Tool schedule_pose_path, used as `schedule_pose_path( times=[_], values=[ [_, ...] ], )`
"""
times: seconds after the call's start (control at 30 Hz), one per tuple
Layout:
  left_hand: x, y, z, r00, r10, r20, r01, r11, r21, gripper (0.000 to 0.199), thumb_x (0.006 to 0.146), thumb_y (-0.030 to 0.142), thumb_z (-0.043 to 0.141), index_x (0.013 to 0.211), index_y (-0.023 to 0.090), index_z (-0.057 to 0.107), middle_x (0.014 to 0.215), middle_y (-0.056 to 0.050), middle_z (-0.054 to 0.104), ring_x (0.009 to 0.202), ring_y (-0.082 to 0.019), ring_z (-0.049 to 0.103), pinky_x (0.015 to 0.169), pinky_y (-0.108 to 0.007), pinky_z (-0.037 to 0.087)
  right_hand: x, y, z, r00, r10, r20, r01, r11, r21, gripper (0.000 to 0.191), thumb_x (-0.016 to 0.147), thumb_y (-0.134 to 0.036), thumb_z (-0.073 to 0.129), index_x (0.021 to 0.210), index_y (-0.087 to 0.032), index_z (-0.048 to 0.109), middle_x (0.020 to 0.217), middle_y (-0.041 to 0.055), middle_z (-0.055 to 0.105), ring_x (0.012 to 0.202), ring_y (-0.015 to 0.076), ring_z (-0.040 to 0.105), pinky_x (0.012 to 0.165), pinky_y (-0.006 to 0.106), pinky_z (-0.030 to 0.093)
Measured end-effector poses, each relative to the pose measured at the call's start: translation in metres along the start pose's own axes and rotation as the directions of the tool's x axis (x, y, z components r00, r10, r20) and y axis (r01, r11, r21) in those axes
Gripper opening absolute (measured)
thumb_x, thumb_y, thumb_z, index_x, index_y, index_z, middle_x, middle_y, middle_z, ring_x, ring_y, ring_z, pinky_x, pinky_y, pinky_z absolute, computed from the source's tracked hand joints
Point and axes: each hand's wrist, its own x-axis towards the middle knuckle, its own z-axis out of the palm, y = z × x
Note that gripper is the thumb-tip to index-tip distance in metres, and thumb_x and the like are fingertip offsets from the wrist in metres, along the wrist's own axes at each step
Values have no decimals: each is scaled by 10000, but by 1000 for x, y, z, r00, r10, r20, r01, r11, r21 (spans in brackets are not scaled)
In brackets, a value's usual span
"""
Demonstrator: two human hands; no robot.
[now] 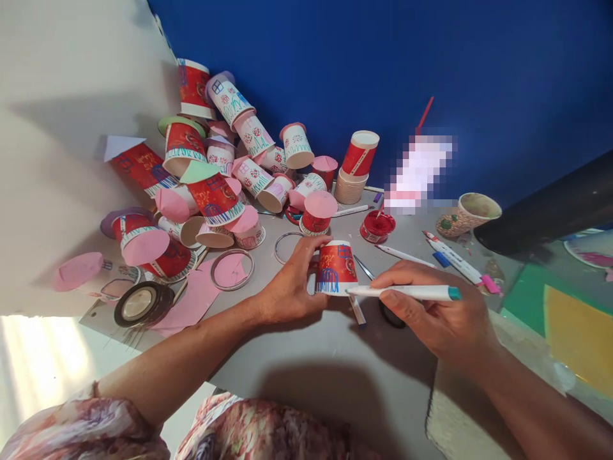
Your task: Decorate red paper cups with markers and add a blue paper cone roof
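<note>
A red paper cup, with blue drawings and a pale band along its lower edge, stands bottom-down between the fingers of my left hand. My left thumb and fingers grip it from its left side. In my right hand is a white marker with a green end, held like a pen. Its tip meets the pale band near the cup's lower right. Scissors lie partly hidden behind the cup and my right hand. Below the cup, a short white pen with a blue end rests on the table.
Decorated paper cups with pink, green and purple paper tops pile up at the left. Tape rolls and pink paper lie nearer. Behind are stacked cups, a red paint jar, markers and a patterned cup.
</note>
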Motion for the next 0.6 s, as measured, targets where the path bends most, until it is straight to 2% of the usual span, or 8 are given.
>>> schedule_pose_path(
  times=[0.17,0.3,0.47,0.6],
  values=[
    [0,1,0,1000,-16,-1,16,1000,-27,809,701,116,757,1430,271,442,1501,-135,443,1376,-334,571,1173,-533,507,0,-3,3,994,-106,13,107,992,-74,92,1002,-283,652,986,-257,739,759,5,755,629,154,690,602,268,526],
    [0,3,1,1000,-24,5,25,999,-24,804,707,148,789,1423,271,444,1474,-137,477,1353,-342,592,1172,-556,507,1,-2,3,995,-92,-48,84,985,-149,119,1008,-293,636,980,-260,748,749,13,757,597,159,682,587,275,519],
    [0,4,0,999,-33,28,33,999,3,835,702,199,826,1439,270,438,1528,-147,435,1386,-350,561,1179,-551,505,2,-3,1,994,-80,72,87,991,-105,145,1022,-306,615,942,-259,727,718,-3,751,578,150,676,568,265,511],
    [0,4,0,999,-12,50,11,1000,5,821,725,201,824,1445,261,433,1512,-148,439,1377,-340,567,1174,-530,511,2,-3,2,992,-124,28,126,986,-106,95,1014,-263,625,996,-252,718,780,10,770,643,154,706,596,262,515]
  ],
)
